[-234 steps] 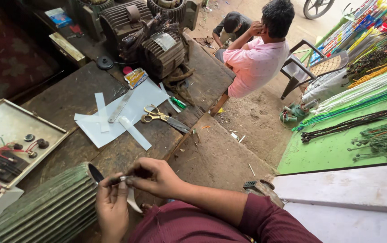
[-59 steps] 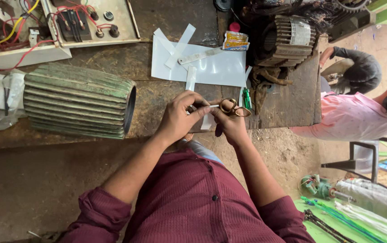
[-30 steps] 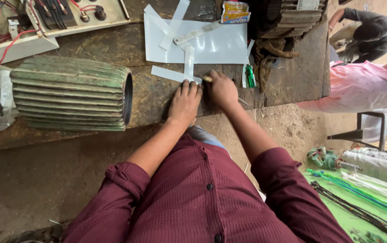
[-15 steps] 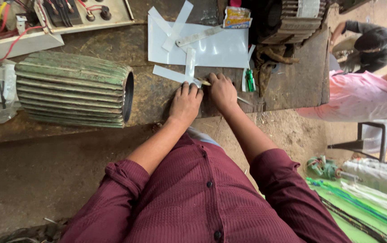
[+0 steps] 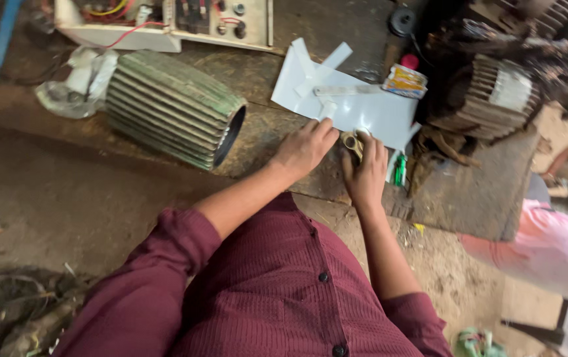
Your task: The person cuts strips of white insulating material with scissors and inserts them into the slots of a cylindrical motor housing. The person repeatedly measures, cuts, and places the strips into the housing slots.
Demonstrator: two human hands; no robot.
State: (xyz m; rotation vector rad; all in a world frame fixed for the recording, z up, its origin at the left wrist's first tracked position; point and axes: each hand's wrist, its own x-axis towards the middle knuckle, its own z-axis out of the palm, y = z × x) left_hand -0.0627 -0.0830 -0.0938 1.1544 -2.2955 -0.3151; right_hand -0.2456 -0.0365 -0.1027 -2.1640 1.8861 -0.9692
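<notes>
My left hand point(image 5: 307, 149) lies palm down on the wooden bench, its fingertips pressing the near edge of a white sheet point(image 5: 370, 112) with loose white strips on it. Just to its right, my right hand point(image 5: 366, 173) grips a pair of scissors point(image 5: 352, 141) by their golden handles; the blades are hidden under the hand. Both hands sit close together at the sheet's near corner. A green ribbed motor housing point(image 5: 171, 109) lies on its side to the left of my left hand.
An open control box point(image 5: 165, 20) with wires sits at the back. A rusty motor point(image 5: 495, 86) stands at the right, with a small yellow and red tube point(image 5: 404, 79) and a green item point(image 5: 399, 168) nearby. A person in pink point(image 5: 548, 251) is at the right.
The view has swung left. Both hands stay at the near edge of the sheet, and the scissors' handles now show in my right hand.
</notes>
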